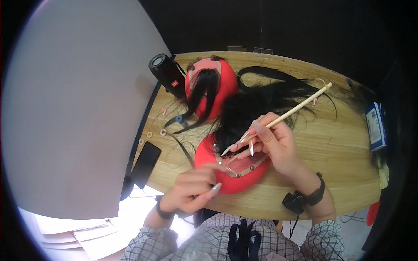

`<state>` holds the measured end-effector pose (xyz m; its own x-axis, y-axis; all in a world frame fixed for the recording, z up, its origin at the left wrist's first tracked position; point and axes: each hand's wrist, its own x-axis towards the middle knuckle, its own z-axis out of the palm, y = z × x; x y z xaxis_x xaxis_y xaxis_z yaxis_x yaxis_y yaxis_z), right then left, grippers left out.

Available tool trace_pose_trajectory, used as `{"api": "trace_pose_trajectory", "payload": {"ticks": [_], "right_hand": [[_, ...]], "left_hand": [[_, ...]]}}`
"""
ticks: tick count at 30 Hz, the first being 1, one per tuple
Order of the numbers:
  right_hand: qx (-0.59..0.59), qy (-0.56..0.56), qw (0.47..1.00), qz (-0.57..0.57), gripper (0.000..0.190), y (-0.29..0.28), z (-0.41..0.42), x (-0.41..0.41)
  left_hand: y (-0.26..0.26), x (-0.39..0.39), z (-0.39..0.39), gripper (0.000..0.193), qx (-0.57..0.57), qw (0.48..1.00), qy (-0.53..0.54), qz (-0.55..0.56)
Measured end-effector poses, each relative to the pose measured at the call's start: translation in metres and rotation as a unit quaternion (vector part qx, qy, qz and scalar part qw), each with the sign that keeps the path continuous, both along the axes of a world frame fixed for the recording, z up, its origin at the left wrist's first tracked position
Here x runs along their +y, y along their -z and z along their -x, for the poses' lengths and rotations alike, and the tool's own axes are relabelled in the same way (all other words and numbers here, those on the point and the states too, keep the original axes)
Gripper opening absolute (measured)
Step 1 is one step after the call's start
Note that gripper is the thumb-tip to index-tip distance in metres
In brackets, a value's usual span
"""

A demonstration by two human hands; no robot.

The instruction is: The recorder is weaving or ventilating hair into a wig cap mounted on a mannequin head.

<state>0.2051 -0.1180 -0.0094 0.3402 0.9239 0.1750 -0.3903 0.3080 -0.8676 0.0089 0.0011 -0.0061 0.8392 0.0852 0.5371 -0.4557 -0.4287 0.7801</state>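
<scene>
A red wig block (240, 186) lies in front of me. Pinned along its edge is a mesh wig cap (243, 168), with long black hair (248, 107) swept away from me across its far part. My right hand (277, 143) grips a slim wooden tool handle (298, 107) like a pen, its lower end over the cap; any fine needle tip is too small to make out. At the cap's near left edge is my left hand (196, 186), index finger stretched over the mesh and blurred, other fingers curled. Whether it pinches any hair cannot be seen.
A second red block (228, 78) with a partly haired cap stands behind, beside a black cylindrical speaker (168, 75). At left lie a blue thread spool (180, 120), small rings (149, 134) and a smartphone (146, 164). A blue-and-white box (375, 126) sits at right.
</scene>
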Motion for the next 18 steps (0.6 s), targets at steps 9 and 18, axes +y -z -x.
{"api": "trace_pose_trajectory", "payload": {"ticks": [9,18], "right_hand": [[-0.043,0.019,0.992,-0.113,0.016,-0.025,-0.010,0.004],[-0.210,0.086,0.953,-0.201,0.026,-0.067,-0.007,0.004]], "left_hand": [[-0.015,0.023,0.027,0.031,-0.041,0.968,-0.249,0.001],[-0.036,0.032,0.022,0.043,-0.152,0.946,-0.266,0.105]]}}
